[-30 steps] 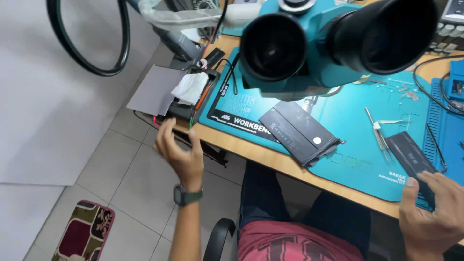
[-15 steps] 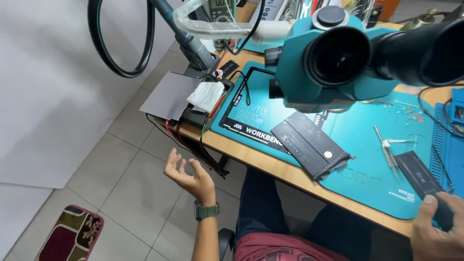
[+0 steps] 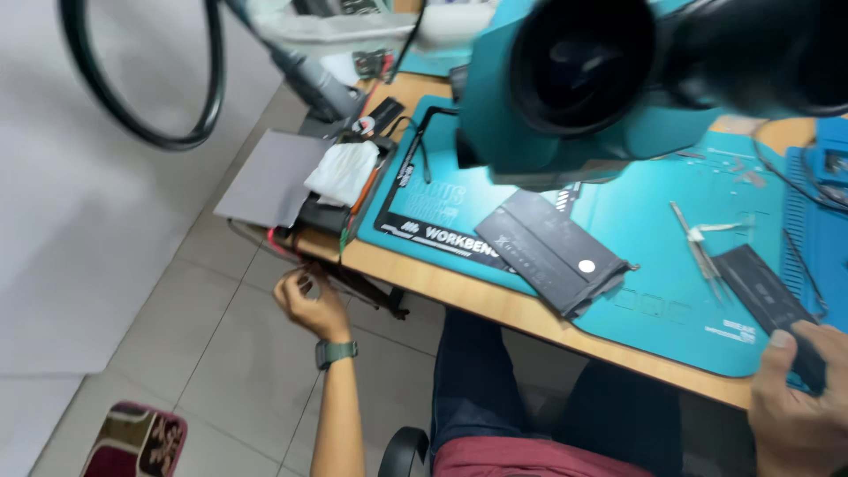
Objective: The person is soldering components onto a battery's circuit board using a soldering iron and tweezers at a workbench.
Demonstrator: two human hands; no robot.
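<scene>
A wooden table point(image 3: 459, 296) runs across the view, most of it covered by a teal work mat point(image 3: 671, 265). The teal microscope head point(image 3: 609, 88) looms over the mat, close to the camera and out of focus. On the mat, near the table's front edge, lies a dark flat rectangular part point(image 3: 552, 249) with a small white dot on it. At the table's left end a grey sheet point(image 3: 265, 177) juts past the edge, with a white folded cloth point(image 3: 343, 172) just beside it. A narrower black rectangular part point(image 3: 768, 296) lies toward the right of the mat, and the right hand point(image 3: 799, 397) has its thumb pressed on that part's near end; whether the fingers beneath pinch it is hidden. Metal tweezers point(image 3: 698, 252) lie just left of that part. The left hand point(image 3: 311, 302), a green watch point(image 3: 336, 352) on its wrist, hangs below the table's left edge with fingers loosely curled, seemingly holding nothing
</scene>
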